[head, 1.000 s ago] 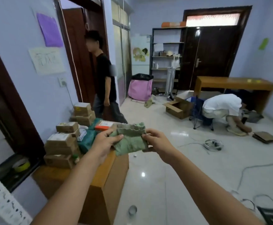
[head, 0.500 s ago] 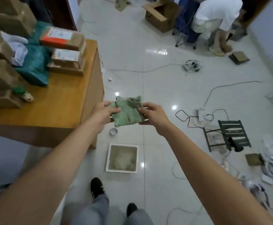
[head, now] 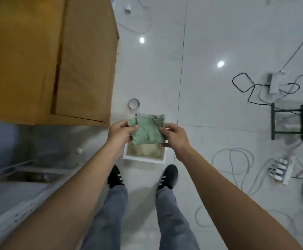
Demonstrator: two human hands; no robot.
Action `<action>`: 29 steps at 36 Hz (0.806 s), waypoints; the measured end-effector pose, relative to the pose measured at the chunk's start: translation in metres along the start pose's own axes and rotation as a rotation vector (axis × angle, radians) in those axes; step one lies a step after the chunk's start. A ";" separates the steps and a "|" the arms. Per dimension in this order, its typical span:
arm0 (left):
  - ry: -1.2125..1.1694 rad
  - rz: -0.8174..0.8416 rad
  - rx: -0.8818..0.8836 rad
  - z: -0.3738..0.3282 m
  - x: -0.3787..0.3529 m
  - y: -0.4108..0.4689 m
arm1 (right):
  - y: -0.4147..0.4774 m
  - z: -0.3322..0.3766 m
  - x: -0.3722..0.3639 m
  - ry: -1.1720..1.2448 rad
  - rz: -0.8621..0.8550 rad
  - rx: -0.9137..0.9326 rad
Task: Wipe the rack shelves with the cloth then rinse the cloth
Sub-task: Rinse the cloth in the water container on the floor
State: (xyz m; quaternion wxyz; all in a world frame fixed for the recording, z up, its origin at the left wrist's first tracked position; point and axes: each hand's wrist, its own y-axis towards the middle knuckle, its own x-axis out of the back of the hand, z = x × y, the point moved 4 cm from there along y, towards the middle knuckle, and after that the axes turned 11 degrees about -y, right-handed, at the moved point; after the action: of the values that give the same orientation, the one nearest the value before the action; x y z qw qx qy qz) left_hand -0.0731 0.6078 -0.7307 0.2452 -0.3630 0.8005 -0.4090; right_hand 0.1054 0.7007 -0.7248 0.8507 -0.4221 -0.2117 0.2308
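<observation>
Looking straight down, the green cloth [head: 147, 129] is seen stretched between both hands, held out in front of the body. The left hand [head: 120, 131] is closed on the cloth's left edge, thumb on top and fingers curled beneath; the right hand [head: 174, 137] is closed on the right edge in the same pinch. The cloth is bunched and creased, with its upper edge rumpled, and it spans the gap between the two hands.

Directly below the cloth a white square tub [head: 144, 156] is noted on the pale tiled floor [head: 210, 42]; murky water is visible in the part not hidden by the cloth. Whether the cloth touches the water cannot be told. Two black shoes [head: 167, 176] stand just behind the tub. A small round lid-like item [head: 133, 103] lies just beyond the tub, beside the wooden cabinet [head: 48, 56] at upper left. A metal rack [head: 21, 186] is recorded at lower left. Cables [head: 237, 165] and a power strip [head: 280, 171] lie well apart, to the right
</observation>
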 end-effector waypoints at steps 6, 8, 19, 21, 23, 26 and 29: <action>0.017 -0.079 0.048 0.085 0.006 0.107 | 0.114 -0.088 -0.015 -0.013 0.002 -0.064; 0.074 -0.115 0.045 0.113 0.012 0.140 | 0.147 -0.116 -0.022 -0.037 0.032 -0.082; 0.447 -0.224 0.070 0.242 0.045 0.263 | 0.274 -0.259 -0.062 -0.370 -0.067 -0.147; 0.524 -0.238 0.045 0.256 0.045 0.278 | 0.284 -0.265 -0.068 -0.450 -0.122 -0.125; 0.579 -0.249 0.026 0.269 0.042 0.290 | 0.294 -0.268 -0.072 -0.587 -0.153 -0.069; 0.615 -0.266 0.016 0.286 0.036 0.306 | 0.313 -0.280 -0.081 -0.695 -0.199 -0.027; 0.613 -0.282 0.009 0.299 0.028 0.320 | 0.326 -0.288 -0.091 -0.783 -0.234 -0.007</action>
State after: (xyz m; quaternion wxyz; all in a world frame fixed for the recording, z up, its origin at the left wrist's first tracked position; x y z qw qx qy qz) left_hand -0.0062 0.5716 -1.1632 -0.0643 -0.3291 0.7770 -0.5327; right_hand 0.1222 0.6456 -1.1653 0.7246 -0.2784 -0.5671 0.2752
